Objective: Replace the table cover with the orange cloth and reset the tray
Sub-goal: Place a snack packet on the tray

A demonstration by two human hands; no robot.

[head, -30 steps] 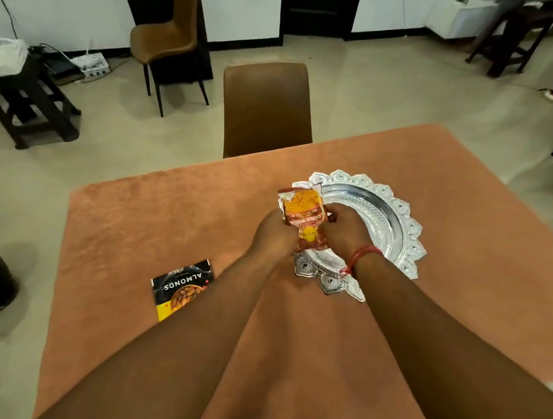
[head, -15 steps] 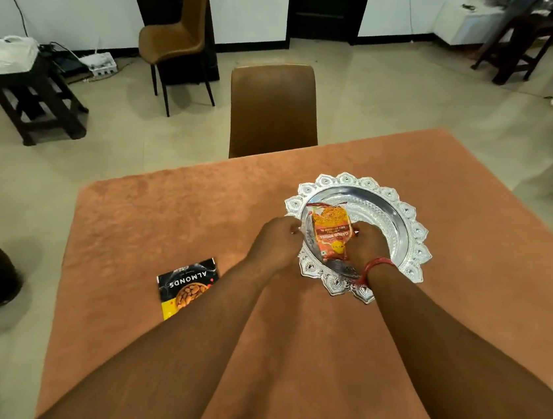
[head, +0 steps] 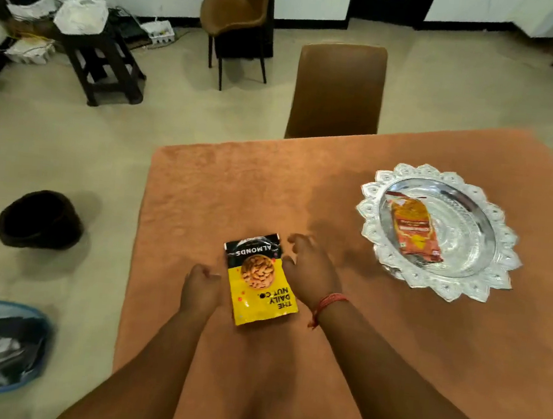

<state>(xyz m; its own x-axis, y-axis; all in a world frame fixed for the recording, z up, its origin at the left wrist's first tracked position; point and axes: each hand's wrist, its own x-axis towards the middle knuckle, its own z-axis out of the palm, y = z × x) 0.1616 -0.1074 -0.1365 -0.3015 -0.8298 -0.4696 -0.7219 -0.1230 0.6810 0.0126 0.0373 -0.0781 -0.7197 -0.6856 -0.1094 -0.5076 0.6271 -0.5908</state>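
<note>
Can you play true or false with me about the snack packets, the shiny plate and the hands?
1. The orange snack packet lies in the silver tray. True.
2. The almonds packet is in the tray too. False: it lies flat on the orange cloth, to the left of the tray.
3. The right hand wears a red thread at the wrist. True.
4. The left hand holds the almonds packet up in the air. False: the packet rests on the cloth, with one open hand on each side of it and no grip closed on it.
5. A brown chair stands at the far side of the table. True.
</note>
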